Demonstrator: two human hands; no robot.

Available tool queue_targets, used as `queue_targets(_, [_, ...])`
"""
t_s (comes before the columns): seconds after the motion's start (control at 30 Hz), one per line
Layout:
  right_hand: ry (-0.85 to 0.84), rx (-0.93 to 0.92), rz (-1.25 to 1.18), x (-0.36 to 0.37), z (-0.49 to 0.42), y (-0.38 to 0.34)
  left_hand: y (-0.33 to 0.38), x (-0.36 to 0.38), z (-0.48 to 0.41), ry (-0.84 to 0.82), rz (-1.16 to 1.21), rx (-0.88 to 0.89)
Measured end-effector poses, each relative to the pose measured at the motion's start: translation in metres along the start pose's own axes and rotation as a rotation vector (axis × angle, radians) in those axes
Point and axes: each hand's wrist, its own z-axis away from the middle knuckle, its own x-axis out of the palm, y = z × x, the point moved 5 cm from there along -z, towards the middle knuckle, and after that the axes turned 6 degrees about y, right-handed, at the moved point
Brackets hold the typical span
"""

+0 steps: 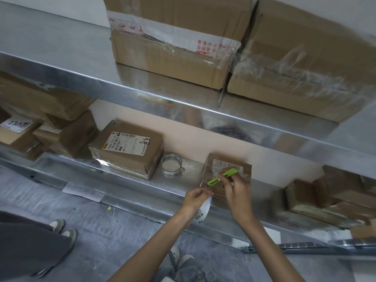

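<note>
A small brown parcel (230, 167) with a barcode label lies on the lower metal shelf (126, 180). My right hand (237, 191) grips a green cutter (222, 176) over the parcel's near left corner. Just to the left, my left hand (195, 198) pinches a white printed label (203, 210) that hangs down past the shelf's front edge. Clear tape wraps the parcel's near side.
A roll of clear tape (171, 164) stands left of the parcel, beside a larger labelled box (128, 148). More boxes sit far left (46, 127) and right (329, 198). Two big cartons (175, 37) fill the upper shelf. A person's grey trouser leg (30, 241) is at the lower left.
</note>
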Motion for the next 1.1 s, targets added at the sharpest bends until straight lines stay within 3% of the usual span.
queue_targets(0.33, [-0.044, -0.13, 0.027, 0.009, 0.008, -0.007, 0.001, 0.001, -0.004, 0.023, 0.001, 0.008])
queue_targets(0.5, [-0.071, -0.108, 0.072, 0.007, 0.012, 0.009, 0.0, 0.001, -0.003, 0.025, 0.001, 0.018])
queue_targets(0.8, [0.055, -0.045, 0.218, -0.018, 0.002, 0.008, -0.004, -0.004, -0.009, 0.047, -0.053, 0.005])
queue_targets(1.0, [-0.37, -0.118, 0.545, 0.034, -0.004, 0.04, -0.006, -0.002, -0.009, 0.037, -0.065, 0.022])
queue_targets(1.1, [-0.392, -0.185, 0.657, 0.046, -0.004, 0.044, -0.004, -0.001, -0.012, 0.042, -0.084, 0.04])
